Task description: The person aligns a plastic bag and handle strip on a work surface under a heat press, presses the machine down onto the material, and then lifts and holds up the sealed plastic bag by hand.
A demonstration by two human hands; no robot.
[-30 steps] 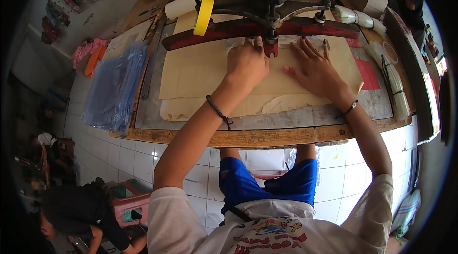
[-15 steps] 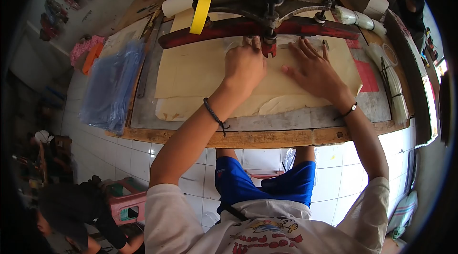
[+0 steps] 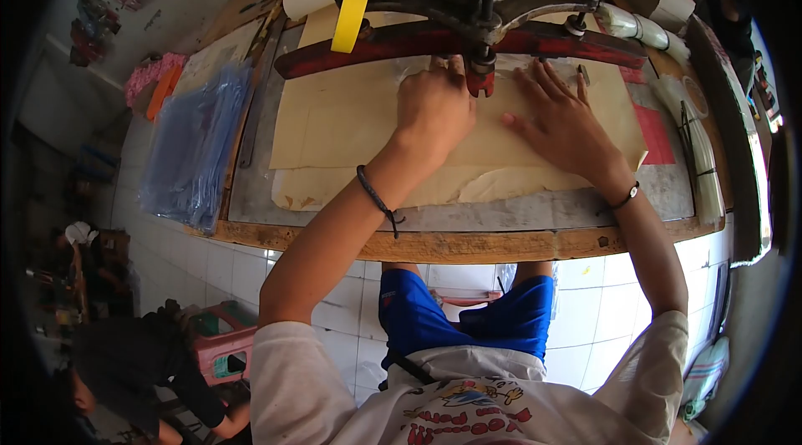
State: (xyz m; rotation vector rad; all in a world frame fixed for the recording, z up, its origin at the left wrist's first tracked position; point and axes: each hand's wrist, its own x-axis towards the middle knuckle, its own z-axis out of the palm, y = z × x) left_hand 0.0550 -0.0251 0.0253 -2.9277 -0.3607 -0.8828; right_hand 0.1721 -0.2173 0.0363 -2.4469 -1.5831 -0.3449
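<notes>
My left hand [image 3: 434, 111] is closed, its fingertips tucked at the front edge of the dark red press bar [image 3: 359, 52]; what they pinch, if anything, is hidden. Flat and with fingers spread, my right hand [image 3: 564, 119] rests on the tan paper sheet [image 3: 334, 119] to the right of the press's red centre tip [image 3: 481, 81]. A piece of clear film [image 3: 407, 67] shows faintly by the left fingertips, partly under the bar. Near the right fingertips lies a small dark metal piece [image 3: 583, 73]. The black metal press arms [image 3: 401, 0] stand above both hands.
A yellow tape roll [image 3: 351, 12] hangs on the press's left knob. Clear bluish plastic sheets [image 3: 196, 148] are stacked at the left. Tied white plastic bundles [image 3: 700, 152] lie at the right, beside a long box [image 3: 739, 136]. At lower left, a person in black [image 3: 125, 370] bends near a pink stool [image 3: 224, 349].
The view has shifted slightly, so the press and right hand appear a little farther right. Both hands keep nearly the same places on the paper sheet.
</notes>
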